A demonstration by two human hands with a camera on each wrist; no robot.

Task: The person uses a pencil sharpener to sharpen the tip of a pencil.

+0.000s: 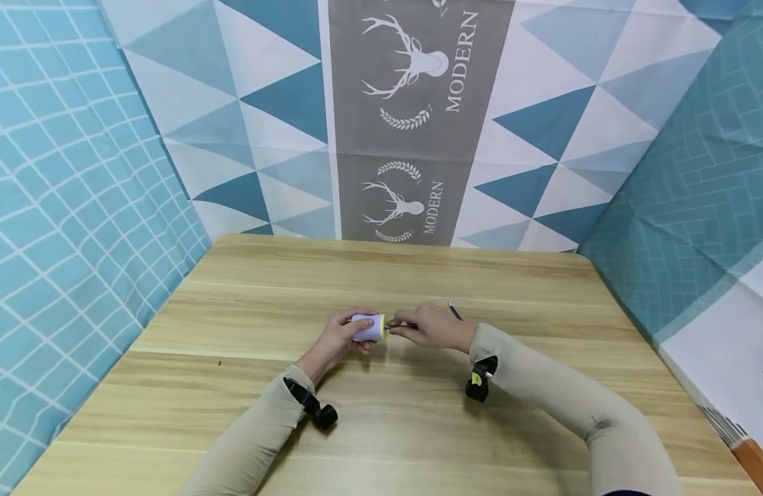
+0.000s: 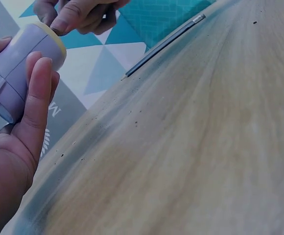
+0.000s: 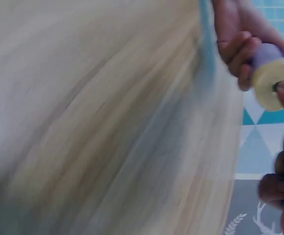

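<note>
My left hand (image 1: pixel 336 342) grips a small lavender pencil sharpener (image 1: pixel 362 329), a rounded cylinder with a pale yellow end. That yellow end faces right, toward my right hand (image 1: pixel 435 326). Between its thumb and fingers the right hand pinches a thin dark pencil (image 1: pixel 391 326), mostly hidden by the hand. In the right wrist view, the pencil's end sits at the round hole in the yellow face of the sharpener (image 3: pixel 265 88). Left fingers wrap the lavender body in the left wrist view, with the right fingertips close at its yellow rim.
A second pencil (image 2: pixel 164 47), dark grey with a sharpened tip, lies on the wooden table (image 1: pixel 282 296) just beyond the right hand. Patterned cloths (image 1: pixel 282 117) hang behind the table and along both sides. Each wrist wears a black camera (image 1: pixel 324 416) on a strap.
</note>
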